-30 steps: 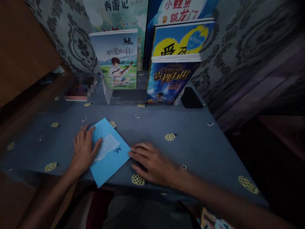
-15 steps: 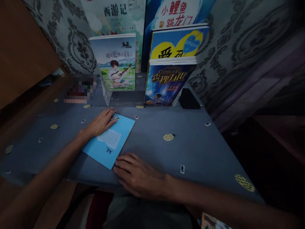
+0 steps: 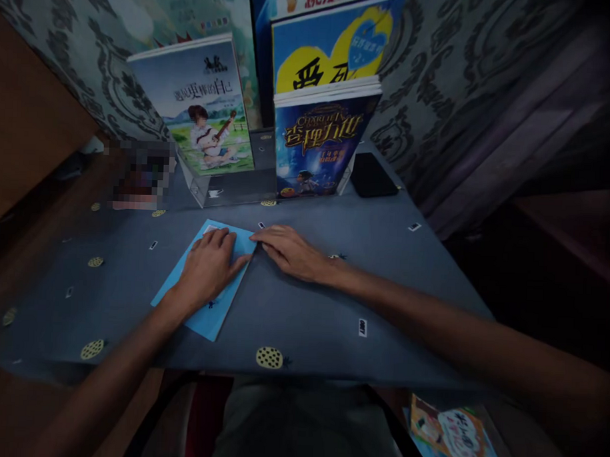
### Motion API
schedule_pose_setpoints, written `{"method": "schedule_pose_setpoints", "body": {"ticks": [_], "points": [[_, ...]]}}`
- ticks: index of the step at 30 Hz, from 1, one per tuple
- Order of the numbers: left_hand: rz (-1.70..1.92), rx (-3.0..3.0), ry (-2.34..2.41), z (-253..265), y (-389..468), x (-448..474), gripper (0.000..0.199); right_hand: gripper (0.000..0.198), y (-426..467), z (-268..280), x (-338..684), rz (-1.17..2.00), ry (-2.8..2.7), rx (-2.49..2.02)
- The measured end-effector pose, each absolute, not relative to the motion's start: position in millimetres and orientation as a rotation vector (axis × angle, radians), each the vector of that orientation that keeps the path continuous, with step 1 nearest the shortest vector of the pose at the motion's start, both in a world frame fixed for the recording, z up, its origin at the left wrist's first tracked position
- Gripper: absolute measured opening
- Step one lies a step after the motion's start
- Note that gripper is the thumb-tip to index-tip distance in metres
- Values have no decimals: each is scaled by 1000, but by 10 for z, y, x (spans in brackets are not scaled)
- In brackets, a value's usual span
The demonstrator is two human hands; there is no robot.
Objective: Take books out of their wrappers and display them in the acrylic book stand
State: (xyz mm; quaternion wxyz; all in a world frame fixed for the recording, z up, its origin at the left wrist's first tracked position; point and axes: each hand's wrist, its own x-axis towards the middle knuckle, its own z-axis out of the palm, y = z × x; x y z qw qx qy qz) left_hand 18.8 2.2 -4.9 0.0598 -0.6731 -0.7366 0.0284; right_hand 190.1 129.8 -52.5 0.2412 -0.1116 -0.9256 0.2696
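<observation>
A light-blue book (image 3: 216, 319) lies closed on the cloth-covered table, slanted, with much of its face hidden under my left hand. My left hand (image 3: 211, 262) rests flat on the book, fingers stretched toward its far edge and thumb spread to the right. From the right, my right hand (image 3: 291, 251) reaches in with extended fingers, its fingertips touching the book's far right corner.
Behind the hands stands a clear book stand (image 3: 201, 191) with a guitar-boy book (image 3: 213, 128), a dark blue book (image 3: 320, 152) and a yellow-and-blue book (image 3: 286, 54). A black phone-like slab (image 3: 374, 175) lies right of it. Another book (image 3: 452, 433) is below the table's front edge.
My right hand has moved from the book's near right side up to its far right corner. My left hand has shifted right, further over the cover. The camera view has shifted slightly.
</observation>
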Motion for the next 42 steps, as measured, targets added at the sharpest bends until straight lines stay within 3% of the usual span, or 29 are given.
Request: {"method": "schedule_pose_setpoints", "body": {"ticks": [4,16,42], "points": [[126,-1982,-2201,-95,-10,371,56,38,1403,-550,1907,996,-2401,-301],[380,-1895,-2256,29,-95,611,32,46,1430,-529,1932,1493,-2056,-271],[208,-1909,-2206,102,-132,528,37,52,1466,-520,1956,1511,-2003,-227]]}}
